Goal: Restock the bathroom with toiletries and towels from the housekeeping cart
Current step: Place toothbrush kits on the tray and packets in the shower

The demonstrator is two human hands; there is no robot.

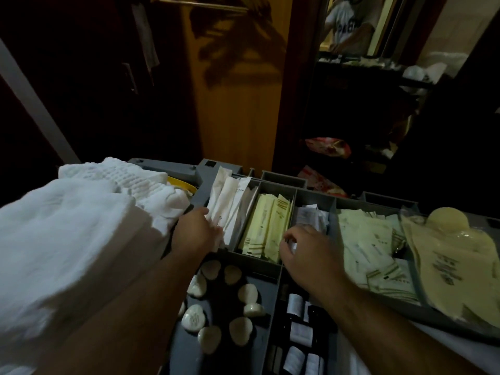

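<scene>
Both forearms are bare down to the left hand (196, 231) at 7 o'clock and the right hand (305, 253) at 5 o'clock. In the mirror (376, 41) at 1 o'clock, the reflected person wears a pale short-sleeved shirt (349, 25) with dark chest lettering.

Dim, warm indoor light, brightest on the wooden door (238, 90), which carries leafy shadows. Both sides near black. Towels (67, 226) lower left pale and motion-blurred. Wide-angle bending at edges. Print on packets (266, 226) soft, unreadable.
</scene>
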